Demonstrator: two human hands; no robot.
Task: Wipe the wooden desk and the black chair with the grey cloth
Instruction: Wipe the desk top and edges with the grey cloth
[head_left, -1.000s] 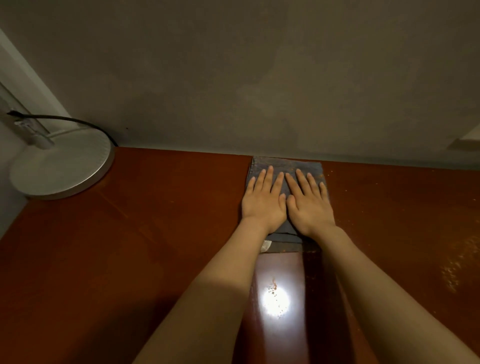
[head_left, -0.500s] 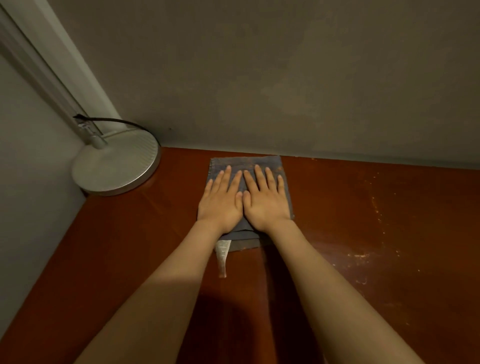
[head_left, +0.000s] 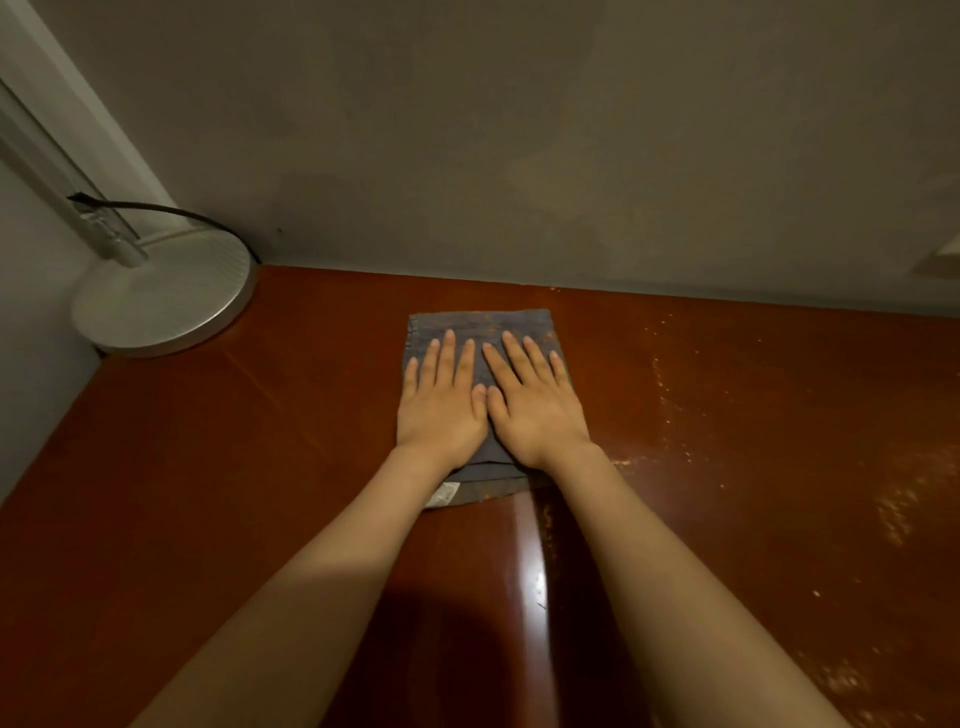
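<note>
Grey cloth (head_left: 480, 325) lies folded flat on the desk (head_left: 249, 467), toward its back edge, close to the wall (head_left: 519, 130) at 12 o'clock. A small pale label (head_left: 444, 493) pokes out at the cloth's near left corner, about 7 o'clock.

Left hand (head_left: 441, 410) rests on the cloth's left half, right hand (head_left: 537, 410) on its right half. Both are palm down, fingers (head_left: 449, 353) straight and slightly spread, pointing to 12 o'clock. The thumbs lie side by side over the cloth's middle. Neither hand grips anything; both press flat on the cloth. A strip of cloth shows beyond the fingertips, another below the wrists. Bare forearms (head_left: 332, 571) come in from 6 o'clock.

Desk surface is reddish-brown and glossy. A bright streak of glare (head_left: 530, 561) sits at 6 o'clock from the cloth, between the forearms. Pale specks (head_left: 670, 364) and smears lie at 3 to 4 o'clock.

Round silver lamp base (head_left: 166, 306) stands at 10 o'clock in the back left corner, well apart from the cloth. A slanted stem (head_left: 111, 236) rises from it, and a dark cable (head_left: 156, 208) curves behind.
</note>
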